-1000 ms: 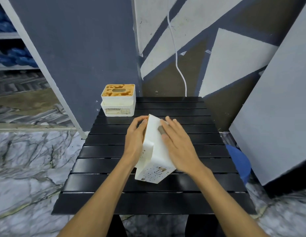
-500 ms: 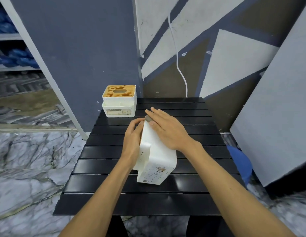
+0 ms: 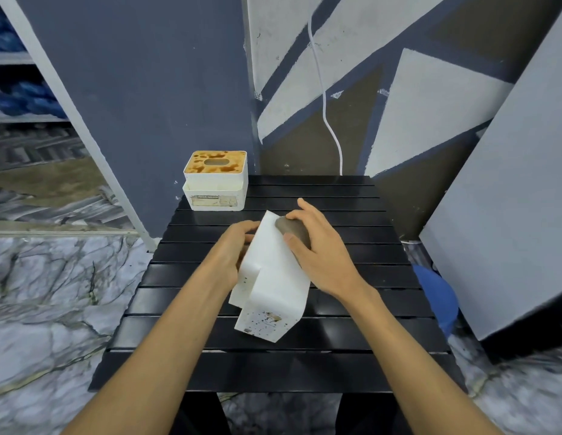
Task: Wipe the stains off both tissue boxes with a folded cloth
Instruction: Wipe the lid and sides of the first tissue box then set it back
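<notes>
In the middle of the black slatted table [image 3: 352,340] a white tipped tissue box [image 3: 273,287] lies on its side, slanted, one end toward the person and the other toward the wall. The near end face is dotted with dark specks and a brownish smear. The left hand [image 3: 234,246] grips the box from its left side, fingers curled round the far upper edge. The right hand [image 3: 320,252] lies over the far part of the box's upturned face, with thumb and fingers curled round a small grey-brown folded cloth [image 3: 292,229] and pressing it onto the white surface. The second tissue box [image 3: 215,186] stands upright at the far left corner of the table, well apart from the hands, its top blotched with orange-brown stains around the oval slot. A white cable [image 3: 323,105] hangs down the painted wall behind, and a large grey panel [image 3: 509,215] leans at the right, with a blue object [image 3: 436,296] between it and the table.
</notes>
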Demonstrator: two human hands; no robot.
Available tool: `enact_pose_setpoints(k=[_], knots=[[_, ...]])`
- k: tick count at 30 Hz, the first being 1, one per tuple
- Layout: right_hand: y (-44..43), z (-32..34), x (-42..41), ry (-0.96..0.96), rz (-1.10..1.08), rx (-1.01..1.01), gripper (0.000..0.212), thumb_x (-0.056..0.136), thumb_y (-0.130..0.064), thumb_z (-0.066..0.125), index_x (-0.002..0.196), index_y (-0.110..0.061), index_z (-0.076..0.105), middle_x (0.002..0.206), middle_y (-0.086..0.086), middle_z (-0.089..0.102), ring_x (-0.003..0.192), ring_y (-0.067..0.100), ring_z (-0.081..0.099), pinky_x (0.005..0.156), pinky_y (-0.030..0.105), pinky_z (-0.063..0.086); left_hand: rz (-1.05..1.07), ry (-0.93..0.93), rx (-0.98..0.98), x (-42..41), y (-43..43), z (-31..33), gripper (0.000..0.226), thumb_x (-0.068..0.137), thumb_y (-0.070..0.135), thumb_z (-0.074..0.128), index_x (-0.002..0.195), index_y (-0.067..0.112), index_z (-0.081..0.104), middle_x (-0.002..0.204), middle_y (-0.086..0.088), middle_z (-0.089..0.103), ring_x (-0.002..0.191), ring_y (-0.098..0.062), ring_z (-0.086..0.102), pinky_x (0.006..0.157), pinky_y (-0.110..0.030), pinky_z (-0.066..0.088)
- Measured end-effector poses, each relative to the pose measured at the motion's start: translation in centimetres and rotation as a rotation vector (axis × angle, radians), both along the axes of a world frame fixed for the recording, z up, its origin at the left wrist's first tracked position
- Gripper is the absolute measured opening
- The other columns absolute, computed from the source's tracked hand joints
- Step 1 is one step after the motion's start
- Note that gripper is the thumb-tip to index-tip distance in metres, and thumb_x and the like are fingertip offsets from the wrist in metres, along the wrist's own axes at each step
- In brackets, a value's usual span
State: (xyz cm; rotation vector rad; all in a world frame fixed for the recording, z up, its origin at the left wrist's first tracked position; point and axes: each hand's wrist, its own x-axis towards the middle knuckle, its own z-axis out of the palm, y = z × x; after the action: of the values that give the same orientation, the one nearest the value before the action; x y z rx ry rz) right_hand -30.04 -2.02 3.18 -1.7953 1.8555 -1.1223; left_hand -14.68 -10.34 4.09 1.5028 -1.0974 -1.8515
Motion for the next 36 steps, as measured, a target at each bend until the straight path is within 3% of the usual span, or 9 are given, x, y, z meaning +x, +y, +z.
enact_pose_setpoints(k=[2, 4, 8, 12, 16, 20, 25, 30, 36], knots=[[0.7, -0.1, 0.0, 0.038, 0.006, -0.047, 0.042, 0.098, -0.037, 0.049, 0.139, -0.027, 0.048, 0.156, -0.014, 0.023, 0.139, 0.003, 0.026, 0.104, 0.022, 0.029, -0.001, 0.028, -0.026, 0.0, 0.3, -0.1, 0.027, 0.089, 0.042, 0.067, 0.089, 0.015, 0.072, 0.080, -0.006, 0.075, 0.078, -0.028, 0.067, 0.084, -0.041, 0.051], [1.2, -0.1, 0.3, 0.135, -0.029, -0.129, 0.048, 0.098, -0.042, 0.045, 0.143, -0.026, 0.045, 0.154, -0.011, 0.031, 0.143, 0.006, 0.022, 0.113, 0.029, 0.027, 0.007, 0.082, -0.074, -0.1, 0.8, 0.2, 0.028, 0.091, 0.045, 0.065, 0.093, 0.019, 0.073, 0.083, -0.006, 0.077, 0.080, -0.029, 0.068, 0.088, -0.044, 0.052], [1.7, 0.5, 0.8, 0.298, -0.084, -0.201, 0.055, 0.098, -0.048, 0.032, 0.148, -0.026, 0.035, 0.154, -0.010, 0.034, 0.145, 0.009, 0.020, 0.116, 0.030, 0.018, 0.062, 0.144, -0.297, -0.2, 1.5, 0.8, 0.024, 0.097, 0.041, 0.060, 0.106, 0.020, 0.064, 0.085, -0.001, 0.075, 0.074, -0.019, 0.069, 0.073, -0.037, 0.054], [1.5, 1.3, 0.7, 0.143, -0.073, -0.137, 0.054, 0.099, -0.049, 0.029, 0.148, -0.026, 0.035, 0.151, -0.011, 0.039, 0.138, 0.005, 0.032, 0.114, 0.025, 0.024, 0.050, 0.140, -0.473, 0.2, 2.2, 0.5, 0.015, 0.099, 0.037, 0.056, 0.103, 0.023, 0.063, 0.097, -0.002, 0.071, 0.077, -0.015, 0.067, 0.071, -0.035, 0.054], [1.7, 1.5, 0.5, 0.029, -0.031, -0.049, 0.052, 0.096, -0.052, 0.031, 0.141, -0.029, 0.043, 0.139, -0.014, 0.049, 0.122, 0.000, 0.043, 0.100, 0.017, 0.034, 0.010, 0.188, -0.571, 1.1, 2.3, -0.4, 0.017, 0.101, 0.028, 0.055, 0.111, 0.016, 0.062, 0.106, -0.005, 0.070, 0.084, -0.020, 0.069, 0.075, -0.038, 0.056], [3.0, 0.8, 1.5, -0.026, 0.005, -0.072, 0.054, 0.092, -0.061, 0.030, 0.134, -0.032, 0.046, 0.140, -0.019, 0.043, 0.127, -0.009, 0.033, 0.100, 0.009, 0.027, 0.006, 0.210, -0.623, 2.0, 2.9, -1.4, 0.018, 0.101, 0.022, 0.052, 0.116, 0.017, 0.060, 0.100, 0.003, 0.073, 0.082, -0.020, 0.070, 0.070, -0.034, 0.058], [4.7, -0.3, 3.5, 0.015, -0.013, -0.149, 0.047, 0.096, -0.053, 0.037, 0.135, -0.030, 0.049, 0.144, -0.025, 0.035, 0.136, -0.002, 0.029, 0.111, 0.018, 0.025, 0.064, 0.202, -0.620, 2.7, 3.7, -1.9, 0.019, 0.103, 0.025, 0.051, 0.119, 0.024, 0.061, 0.100, 0.001, 0.073, 0.082, -0.021, 0.068, 0.071, -0.038, 0.055], [5.9, -1.9, 5.4, 0.053, -0.034, -0.233, 0.042, 0.099, -0.045, 0.042, 0.136, -0.026, 0.052, 0.144, -0.019, 0.042, 0.141, 0.005, 0.029, 0.115, 0.026, 0.027, 0.156, 0.123, -0.622, 3.0, 4.3, -2.1, 0.021, 0.103, 0.031, 0.052, 0.116, 0.031, 0.068, 0.107, 0.010, 0.074, 0.097, -0.016, 0.072, 0.082, -0.038, 0.057], [7.1, -3.5, 6.3, 0.112, -0.032, -0.299, 0.042, 0.100, -0.037, 0.046, 0.138, -0.019, 0.052, 0.147, -0.010, 0.043, 0.143, 0.010, 0.029, 0.116, 0.030, 0.028, 0.183, 0.041, -0.653, 3.6, 5.5, -2.4, 0.022, 0.101, 0.035, 0.056, 0.114, 0.038, 0.075, 0.106, 0.014, 0.076, 0.099, -0.012, 0.072, 0.086, -0.044, 0.058]])
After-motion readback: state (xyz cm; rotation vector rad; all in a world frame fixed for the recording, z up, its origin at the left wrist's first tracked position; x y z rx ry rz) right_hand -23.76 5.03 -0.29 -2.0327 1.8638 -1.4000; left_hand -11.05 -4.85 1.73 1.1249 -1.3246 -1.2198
